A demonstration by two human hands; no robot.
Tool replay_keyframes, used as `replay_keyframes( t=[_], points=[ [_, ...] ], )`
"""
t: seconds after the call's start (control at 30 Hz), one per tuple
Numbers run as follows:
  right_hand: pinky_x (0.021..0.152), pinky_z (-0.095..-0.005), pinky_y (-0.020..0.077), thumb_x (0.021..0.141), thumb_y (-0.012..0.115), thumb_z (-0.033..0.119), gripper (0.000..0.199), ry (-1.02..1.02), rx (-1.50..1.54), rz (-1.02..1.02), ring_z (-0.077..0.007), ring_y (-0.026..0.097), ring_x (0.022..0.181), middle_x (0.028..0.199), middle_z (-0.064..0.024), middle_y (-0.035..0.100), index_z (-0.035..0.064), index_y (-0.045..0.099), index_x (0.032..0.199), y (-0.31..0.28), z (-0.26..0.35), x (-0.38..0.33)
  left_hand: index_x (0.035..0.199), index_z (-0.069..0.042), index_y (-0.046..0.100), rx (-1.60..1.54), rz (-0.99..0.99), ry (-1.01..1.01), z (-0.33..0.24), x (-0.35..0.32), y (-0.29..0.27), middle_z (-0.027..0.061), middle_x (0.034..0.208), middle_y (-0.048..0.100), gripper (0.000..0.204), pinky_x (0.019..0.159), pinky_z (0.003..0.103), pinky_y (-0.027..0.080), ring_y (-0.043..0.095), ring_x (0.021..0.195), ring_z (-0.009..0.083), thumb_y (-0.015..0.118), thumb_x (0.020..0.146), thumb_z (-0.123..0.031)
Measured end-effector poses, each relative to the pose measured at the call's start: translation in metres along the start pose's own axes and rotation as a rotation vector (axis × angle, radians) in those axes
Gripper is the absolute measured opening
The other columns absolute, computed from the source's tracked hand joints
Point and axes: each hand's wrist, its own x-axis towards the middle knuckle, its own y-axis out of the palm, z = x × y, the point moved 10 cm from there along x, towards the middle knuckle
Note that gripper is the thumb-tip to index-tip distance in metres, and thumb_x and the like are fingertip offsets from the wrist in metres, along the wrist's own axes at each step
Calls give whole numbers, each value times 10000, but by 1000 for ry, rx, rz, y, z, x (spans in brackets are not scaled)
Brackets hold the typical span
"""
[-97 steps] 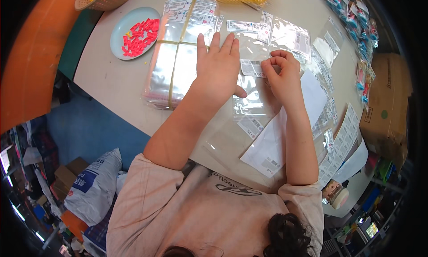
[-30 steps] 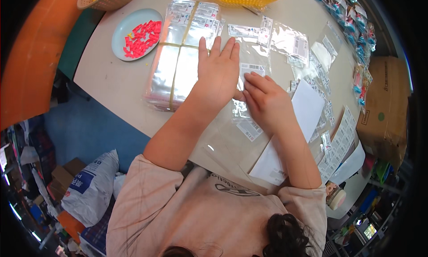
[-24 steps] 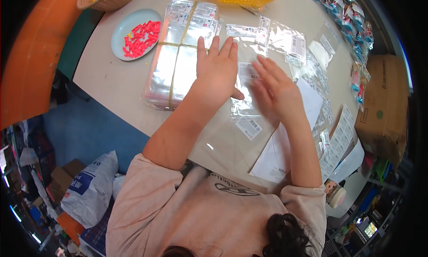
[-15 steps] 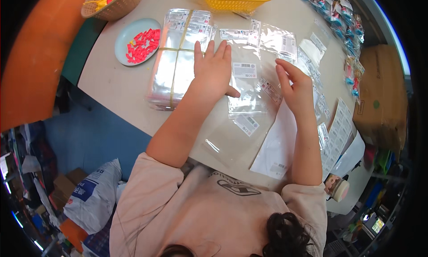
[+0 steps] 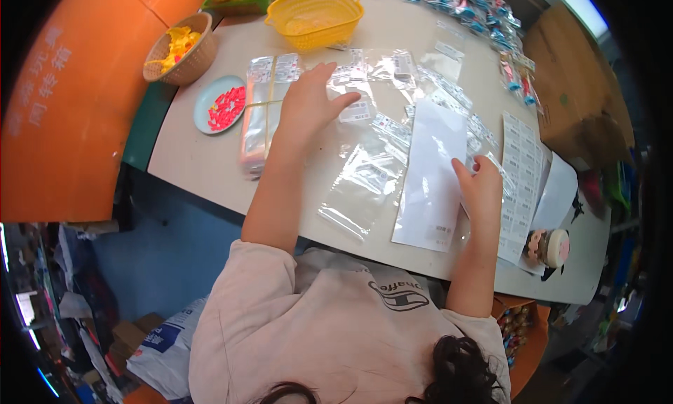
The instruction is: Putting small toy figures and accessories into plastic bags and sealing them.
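My left hand [image 5: 308, 104] reaches over the right edge of a banded stack of clear plastic bags [image 5: 261, 127], its fingers stretched and thumb spread. Just right of it lie clear bags with printed labels, one label [image 5: 355, 110] close to my thumb. My right hand [image 5: 482, 185] is at the right edge of a white paper sheet [image 5: 431, 183], thumb and forefinger apart, the other fingers curled; nothing shows between them. Whether it touches the sheet is unclear. A loose clear bag [image 5: 350, 204] lies between my forearms.
A plate [image 5: 203, 110] of small pink pieces and a tan basket [image 5: 203, 57] stand at left, a yellow basket [image 5: 315, 18] at the back. Label sheets [image 5: 517, 187] and a lidded jar [image 5: 557, 248] are at right. Packed bags [image 5: 484, 11] line the far right, by a cardboard box [image 5: 578, 81].
My view has shifted. My right hand has come down from beside the labelled bags to the white sheet's right edge. My left hand has moved left, over the banded stack's edge.
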Motion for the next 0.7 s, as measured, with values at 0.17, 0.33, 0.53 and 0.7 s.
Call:
replay_keyframes(
  t=[0.17, 0.33, 0.53, 0.7],
  points=[
    [796, -396, 502, 682, 801, 341, 642, 48, -51, 16, -329, 648, 899, 1003, -241, 651, -80, 591, 1119, 8, -10, -20, 1194, 30, 590, -239, 317, -13, -52, -20, 36, 223, 1163, 618, 672, 918, 380, 477, 603, 1077, 333, 735, 740, -443],
    [702, -343, 503, 684, 784, 208, 378, -11, 274, 64, -266, 649, 773, 816, -150, 670, -31, 647, 943, 38, -36, -13, 1311, 37, 475, -291, 520, -37, -83, -38, 109, 230, 1129, 613, 830, 812, 353, 514, 629, 981, 295, 751, 721, -479],
    [680, -262, 483, 819, 694, 124, 200, -155, 856, 131, -112, 607, 762, 840, -34, 642, 6, 642, 972, 13, -23, -28, 1239, 27, 527, -725, 285, -41, -110, -35, 112, 164, 1082, 639, 684, 806, 338, 514, 633, 959, 235, 757, 753, -396],
    [718, -227, 485, 866, 645, 74, 168, -183, 1019, 175, -90, 605, 820, 916, -14, 641, 22, 620, 1023, -41, -53, -40, 1185, 33, 547, -1007, 590, -138, -144, -32, 146, 109, 1023, 655, 474, 808, 296, 504, 633, 911, 168, 692, 847, -267]
  ],
)
